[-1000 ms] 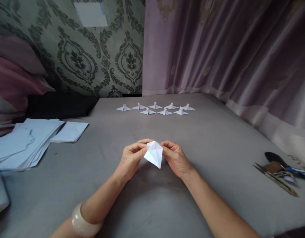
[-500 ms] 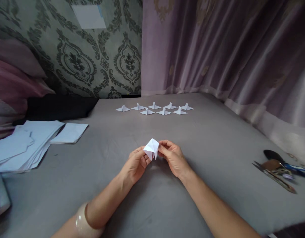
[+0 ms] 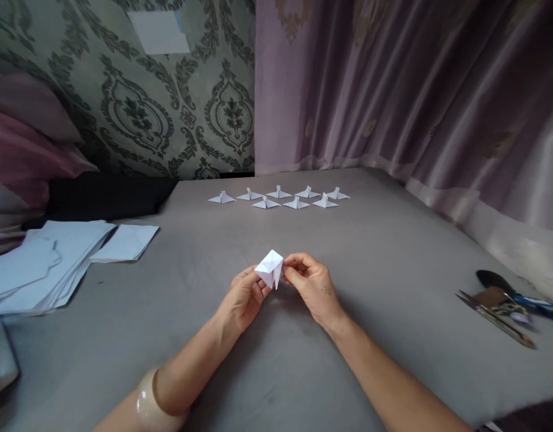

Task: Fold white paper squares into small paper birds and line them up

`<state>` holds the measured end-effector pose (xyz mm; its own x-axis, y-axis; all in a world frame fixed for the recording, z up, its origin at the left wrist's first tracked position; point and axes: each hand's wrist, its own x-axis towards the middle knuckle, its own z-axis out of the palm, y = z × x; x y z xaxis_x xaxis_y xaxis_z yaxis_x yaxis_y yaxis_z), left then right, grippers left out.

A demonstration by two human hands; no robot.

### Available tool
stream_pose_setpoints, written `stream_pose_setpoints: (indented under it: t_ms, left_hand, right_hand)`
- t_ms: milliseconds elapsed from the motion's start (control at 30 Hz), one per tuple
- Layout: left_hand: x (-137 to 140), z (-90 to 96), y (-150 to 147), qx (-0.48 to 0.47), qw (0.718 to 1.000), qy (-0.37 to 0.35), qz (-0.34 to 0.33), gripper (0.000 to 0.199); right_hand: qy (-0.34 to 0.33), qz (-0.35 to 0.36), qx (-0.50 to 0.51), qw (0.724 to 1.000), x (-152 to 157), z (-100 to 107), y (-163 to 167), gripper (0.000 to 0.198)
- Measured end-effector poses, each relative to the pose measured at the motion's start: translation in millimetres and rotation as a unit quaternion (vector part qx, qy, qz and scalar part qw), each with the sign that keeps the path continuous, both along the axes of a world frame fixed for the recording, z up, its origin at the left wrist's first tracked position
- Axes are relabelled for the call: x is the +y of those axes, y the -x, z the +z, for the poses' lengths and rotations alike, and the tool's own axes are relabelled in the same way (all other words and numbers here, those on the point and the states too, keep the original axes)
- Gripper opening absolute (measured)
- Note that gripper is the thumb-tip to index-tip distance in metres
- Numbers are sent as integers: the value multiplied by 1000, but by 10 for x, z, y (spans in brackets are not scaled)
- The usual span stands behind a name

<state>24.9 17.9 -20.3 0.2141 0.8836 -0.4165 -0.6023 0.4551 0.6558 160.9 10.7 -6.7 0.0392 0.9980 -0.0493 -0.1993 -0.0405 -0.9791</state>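
Observation:
A small piece of folded white paper (image 3: pixel 270 267) is held up between both hands, with a flap hanging down from its lower right. My left hand (image 3: pixel 246 297) pinches its left side, the fingers curled partly behind it. At the right edge, the thumb and index finger of my right hand (image 3: pixel 313 287) close on the paper. The fingertips behind the paper are partly hidden. Farther back on the grey surface (image 3: pixel 204 240), several white folded paper birds (image 3: pixel 295 203) stand in two rows.
White paper sheets (image 3: pixel 74 240) lie in a stack at the left, with a smaller paper pile (image 3: pixel 126 242) beside them. A black cloth (image 3: pixel 110 193) is behind. On the right lie scissors (image 3: pixel 499 321) and a blue-handled tool (image 3: pixel 540 306). A purple curtain (image 3: pixel 348 90) hangs behind.
The folded paper has turned slightly and shifted a little left in my hands. My right hand has rolled a bit, showing more of its back.

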Motion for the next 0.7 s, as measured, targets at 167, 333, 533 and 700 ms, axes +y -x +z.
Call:
stream_pose_setpoints:
  t_ms: [167,333,533,700]
  left_hand:
    - [10,-7,-5,10,1000,0,2,7]
    - [5,-3,-11,23,999,4,32,8]
    - [-25,13,21,145,981,-50,121,18]
    - [-18,57,75,286,928,-143,190,20]
  right_hand:
    - [-4,-8,-24,1000,-11,-22,1,17]
    - [-6,2,-115,993,-25,-22,-14,7]
    - [31,26,-123,992,-29,-13,-12,19]
    - [56,13,-77,995,-68,36,12,9]
